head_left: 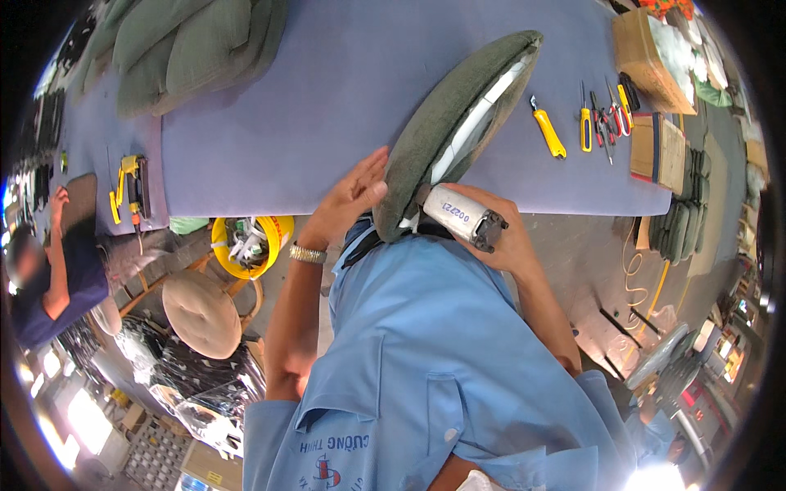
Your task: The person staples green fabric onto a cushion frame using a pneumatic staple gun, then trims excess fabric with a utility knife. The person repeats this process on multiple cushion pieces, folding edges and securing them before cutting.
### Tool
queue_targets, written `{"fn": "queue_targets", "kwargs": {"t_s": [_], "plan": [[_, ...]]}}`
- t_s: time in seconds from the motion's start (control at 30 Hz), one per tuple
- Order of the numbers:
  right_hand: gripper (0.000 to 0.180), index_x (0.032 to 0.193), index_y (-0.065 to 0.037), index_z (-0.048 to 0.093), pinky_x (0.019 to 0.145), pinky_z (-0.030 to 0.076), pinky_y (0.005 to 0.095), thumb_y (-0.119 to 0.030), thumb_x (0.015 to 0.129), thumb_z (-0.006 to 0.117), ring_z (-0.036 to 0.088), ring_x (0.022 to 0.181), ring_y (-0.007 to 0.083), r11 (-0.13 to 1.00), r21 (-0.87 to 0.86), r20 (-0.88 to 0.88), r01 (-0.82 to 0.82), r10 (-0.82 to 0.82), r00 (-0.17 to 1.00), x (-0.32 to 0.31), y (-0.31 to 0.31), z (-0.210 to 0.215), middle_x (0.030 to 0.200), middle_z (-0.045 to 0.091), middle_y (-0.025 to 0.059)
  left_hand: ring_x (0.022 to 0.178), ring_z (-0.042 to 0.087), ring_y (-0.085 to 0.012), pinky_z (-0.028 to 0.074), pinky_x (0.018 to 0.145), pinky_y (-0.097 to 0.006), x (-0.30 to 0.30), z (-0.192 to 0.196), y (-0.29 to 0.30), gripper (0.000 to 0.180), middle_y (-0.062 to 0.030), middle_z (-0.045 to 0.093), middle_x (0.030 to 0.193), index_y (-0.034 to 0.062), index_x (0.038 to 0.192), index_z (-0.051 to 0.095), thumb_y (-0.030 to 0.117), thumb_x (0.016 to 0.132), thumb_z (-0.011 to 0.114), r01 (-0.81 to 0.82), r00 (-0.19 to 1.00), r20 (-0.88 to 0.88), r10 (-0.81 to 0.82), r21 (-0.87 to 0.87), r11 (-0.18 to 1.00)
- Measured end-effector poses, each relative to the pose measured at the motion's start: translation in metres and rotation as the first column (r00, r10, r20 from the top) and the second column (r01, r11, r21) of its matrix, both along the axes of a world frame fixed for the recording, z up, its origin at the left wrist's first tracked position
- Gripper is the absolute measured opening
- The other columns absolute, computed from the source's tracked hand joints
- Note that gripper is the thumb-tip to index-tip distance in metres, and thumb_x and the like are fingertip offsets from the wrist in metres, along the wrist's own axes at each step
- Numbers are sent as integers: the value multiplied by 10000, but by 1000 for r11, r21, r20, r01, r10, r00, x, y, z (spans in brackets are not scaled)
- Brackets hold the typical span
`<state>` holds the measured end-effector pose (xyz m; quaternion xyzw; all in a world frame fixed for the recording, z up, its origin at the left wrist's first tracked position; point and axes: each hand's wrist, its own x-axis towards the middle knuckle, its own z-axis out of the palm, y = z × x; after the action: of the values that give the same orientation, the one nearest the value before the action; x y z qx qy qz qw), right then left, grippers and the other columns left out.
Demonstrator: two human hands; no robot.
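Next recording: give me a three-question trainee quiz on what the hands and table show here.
1. True or false: the right hand grips a silver power tool at the lower end of the green cushion.
2. What does the left hand do? A) holds a knife B) rests open against the cushion's edge C) lifts the stool
3. Fill in: the hand tools with yellow and red handles lie on the ____ table.

Key: 1 true; 2 B; 3 purple.
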<state>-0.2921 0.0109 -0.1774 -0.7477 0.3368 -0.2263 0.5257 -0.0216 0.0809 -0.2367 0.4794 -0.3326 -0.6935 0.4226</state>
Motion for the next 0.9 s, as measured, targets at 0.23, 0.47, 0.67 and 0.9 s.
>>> {"fn": "queue_targets", "kwargs": {"t_s": [0.23, 0.47, 0.67, 0.9], "plan": [[699, 1379, -57, 644, 990, 548, 401, -97, 702, 811, 703, 1162, 349, 995, 4, -5, 102, -102, 995, 19, 22, -5, 1296, 710, 174, 1581, 205, -287, 176, 1282, -405, 13, -29, -18, 966, -205, 194, 1712, 39, 1663, 147, 350, 959, 731, 170, 984, -43, -173, -73, 983], [692, 1348, -50, 662, 986, 559, 404, -21, 675, 819, 715, 1142, 334, 989, 21, -66, 146, -144, 987, 23, 23, 2, 1295, 715, 158, 1593, 175, -351, 201, 1273, -406, 14, -15, -22, 1020, -282, 172, 1699, 58, 1669, 82, 183, 902, 742, 363, 897, 304, -321, -92, 927], [721, 1347, -59, 668, 991, 558, 404, -13, 645, 828, 715, 1135, 340, 983, 36, -51, 182, -180, 982, 26, 30, 2, 1273, 726, 154, 1547, 239, -454, 318, 1236, -454, -11, 10, -4, 1032, -332, 154, 1678, 66, 1658, -5, 79, 886, 680, 353, 691, 692, -207, -74, 933], [772, 1376, -75, 652, 978, 560, 414, -29, 628, 836, 710, 1120, 350, 986, 29, -80, 163, -160, 984, 27, 38, 3, 1284, 719, 152, 1510, 309, -465, 419, 1168, -490, -16, 31, -6, 989, -327, 178, 1670, 8, 1639, 21, 61, 892, 666, 353, 585, 764, -272, 63, 934]]}}
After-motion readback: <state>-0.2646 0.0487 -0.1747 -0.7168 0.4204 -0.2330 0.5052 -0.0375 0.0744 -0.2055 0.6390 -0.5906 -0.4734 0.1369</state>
